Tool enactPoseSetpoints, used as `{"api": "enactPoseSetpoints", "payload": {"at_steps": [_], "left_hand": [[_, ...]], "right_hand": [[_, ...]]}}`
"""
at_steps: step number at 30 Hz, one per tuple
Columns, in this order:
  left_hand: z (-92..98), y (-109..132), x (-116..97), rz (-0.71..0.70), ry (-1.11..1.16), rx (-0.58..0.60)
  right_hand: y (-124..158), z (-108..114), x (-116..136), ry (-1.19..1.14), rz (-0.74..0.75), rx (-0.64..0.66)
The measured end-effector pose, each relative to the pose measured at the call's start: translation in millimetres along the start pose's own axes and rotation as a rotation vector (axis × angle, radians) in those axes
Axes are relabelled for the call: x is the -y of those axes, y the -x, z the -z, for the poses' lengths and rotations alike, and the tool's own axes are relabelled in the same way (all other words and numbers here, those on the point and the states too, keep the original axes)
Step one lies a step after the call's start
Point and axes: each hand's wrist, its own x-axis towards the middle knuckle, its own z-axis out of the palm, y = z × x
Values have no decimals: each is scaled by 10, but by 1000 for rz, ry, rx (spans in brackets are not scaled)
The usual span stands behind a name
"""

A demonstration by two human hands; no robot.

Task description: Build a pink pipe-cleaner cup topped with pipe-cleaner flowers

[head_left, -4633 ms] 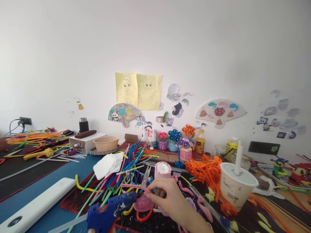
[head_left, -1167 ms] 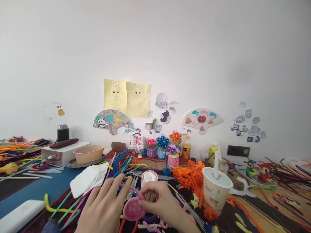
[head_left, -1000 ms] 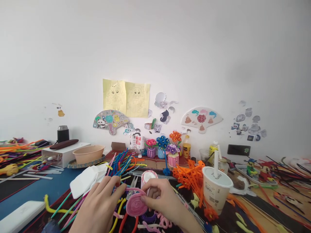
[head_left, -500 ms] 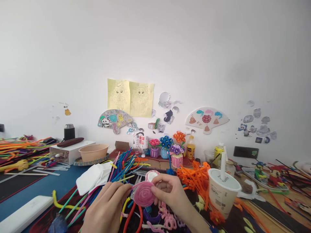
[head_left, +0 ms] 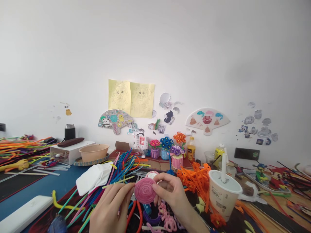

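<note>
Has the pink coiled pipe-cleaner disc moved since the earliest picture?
Yes. The pink coiled pipe-cleaner disc has risen: it lay well below the pink-wrapped white roll, and now overlaps its front.

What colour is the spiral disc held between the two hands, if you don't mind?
Pink; the spiral disc shows best in the head view.

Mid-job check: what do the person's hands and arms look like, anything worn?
Both are bare: the left hand and right hand show no gloves or rings. The right forearm is uncovered to the frame edge, with no sleeve, watch or bracelet. The left wrist is out of frame.
</note>
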Motion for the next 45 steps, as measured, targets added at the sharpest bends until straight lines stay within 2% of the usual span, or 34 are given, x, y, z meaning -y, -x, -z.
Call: {"api": "enactPoseSetpoints", "payload": {"at_steps": [7, 15, 17, 20, 23, 25, 27, 29, 37, 41, 45], "left_hand": [[-94, 28, 5, 94, 48, 8], [-255, -26, -75, 148, 33, -76], [-287, -54, -91, 230, 90, -53], [-321, -124, -77, 458, 256, 60], [-357, -228, -30, 676, 524, 183], [-398, -303, 0, 731, 738, 223], [-461, -369, 21, 730, 876, 248], [-546, -417, 34, 716, 905, 266], [-910, -456, 103, 667, 807, 261], [-983, -426, 230, 678, 774, 263], [-1000, -390, 364, 741, 646, 216]], "right_hand": [[-14, -48, 11, -7, 19, -36], [-25, -39, -71, -61, 45, -92], [-27, -31, -78, -62, 44, -111], [-40, -15, -79, -70, 49, -130], [-67, 14, -88, -82, 72, -166], [-89, 44, -102, -98, 84, -201], [-112, 78, -117, -112, 88, -237], [-132, 110, -131, -115, 87, -271], [-209, 172, -227, -24, 80, -339], [-258, 342, -301, 126, 32, -326], [-258, 501, -447, 321, 23, -412]]}}
